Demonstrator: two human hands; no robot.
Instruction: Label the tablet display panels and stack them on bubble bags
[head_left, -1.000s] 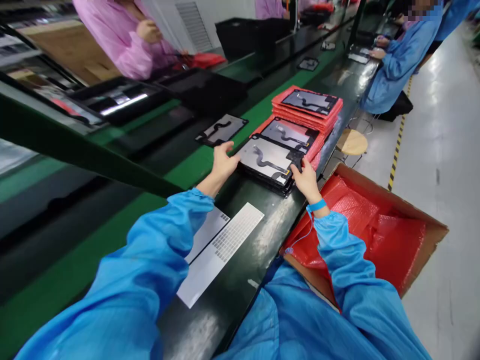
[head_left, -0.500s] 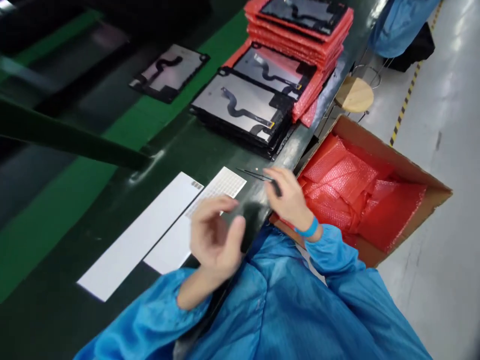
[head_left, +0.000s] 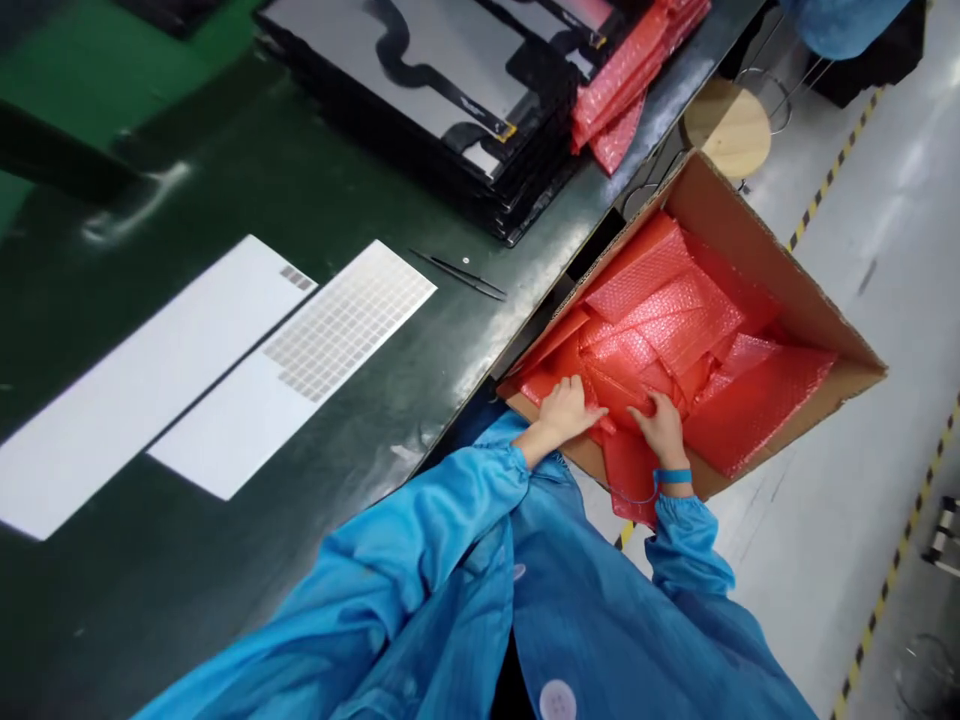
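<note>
Both of my hands are at the near edge of a cardboard box (head_left: 795, 265) filled with red bubble-wrap bags. My left hand (head_left: 566, 408) is closed on a red bubble-wrap bag (head_left: 630, 465), its thumb pointing right. My right hand (head_left: 663, 428), with a blue wristband, grips the same piece from the other side, thumb toward the left hand. This bag hangs partly over the box's near rim. Black tweezers (head_left: 459, 276) lie on the green table, out of my hands, beside a tiny white round piece (head_left: 466, 260).
Two white sheets lie on the table (head_left: 247, 580): a long one (head_left: 142, 390) and one with a grid of small stickers (head_left: 352, 320). A stack of display panels (head_left: 420, 120) stands beyond, next to red bubble-wrap bags (head_left: 622, 90). A wooden stool (head_left: 727, 130) is behind the box.
Both hands have moved from above the table's edge into the box and taken hold of a bubble-wrap bag. The right hand has let go of the tweezers. The view has shifted.
</note>
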